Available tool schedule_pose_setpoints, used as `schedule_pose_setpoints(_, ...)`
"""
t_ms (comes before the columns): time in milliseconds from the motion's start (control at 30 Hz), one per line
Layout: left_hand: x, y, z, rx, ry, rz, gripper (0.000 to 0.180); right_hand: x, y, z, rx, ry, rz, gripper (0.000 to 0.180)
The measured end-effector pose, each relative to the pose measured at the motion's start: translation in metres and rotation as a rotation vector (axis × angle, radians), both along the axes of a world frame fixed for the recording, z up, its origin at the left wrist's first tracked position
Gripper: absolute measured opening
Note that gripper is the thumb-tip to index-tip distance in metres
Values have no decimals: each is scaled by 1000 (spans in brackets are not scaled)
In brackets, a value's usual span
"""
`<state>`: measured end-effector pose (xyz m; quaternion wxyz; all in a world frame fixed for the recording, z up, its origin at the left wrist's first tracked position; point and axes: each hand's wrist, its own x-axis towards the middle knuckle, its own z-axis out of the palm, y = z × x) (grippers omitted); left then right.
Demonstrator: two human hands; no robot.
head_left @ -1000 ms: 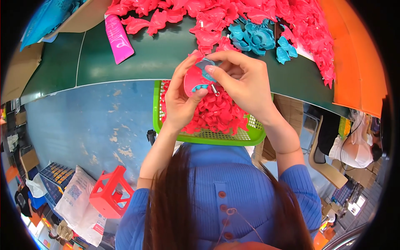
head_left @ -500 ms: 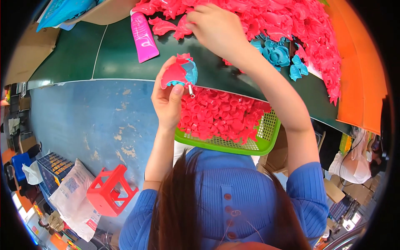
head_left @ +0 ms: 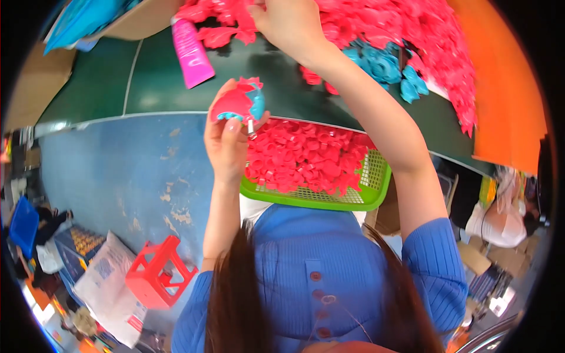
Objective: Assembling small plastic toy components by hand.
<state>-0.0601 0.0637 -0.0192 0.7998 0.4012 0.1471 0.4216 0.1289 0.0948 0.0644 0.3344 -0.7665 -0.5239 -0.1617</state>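
My blue ribbed top (head_left: 318, 247) is nearest, then the green bskt (head_left: 329, 203) w/ a heap of small pink parts (head_left: 306, 156), its far side hidden by the tbl edge. Just beyond, to the left, my L hand (head_left: 225, 144) has thumb & fingers closed round the pink-and-blue pc (head_left: 234, 106), held up nr the tbl edge, small metal clip (head_left: 251, 127) at its lower right. Farther, on the green tbl (head_left: 168, 85): pink tube (head_left: 192, 54) to the left, blue pcs (head_left: 379, 65) right of my forearm. Farthest, my R hand (head_left: 288, 26) is at the big pink pile (head_left: 376, 26); fingertips partly out of view, can't tell if wide, narrow or gripping.
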Motion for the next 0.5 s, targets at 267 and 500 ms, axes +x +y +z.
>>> schedule_pose_setpoints(267,21,-29,9,-48,-1,-248,59,55,-202,5,-26,-200,-22,21)
schedule_pose_setpoints(500,74,-62,23,-85,-67,-527,56,82,-281,-57,-243,-360,160,21)
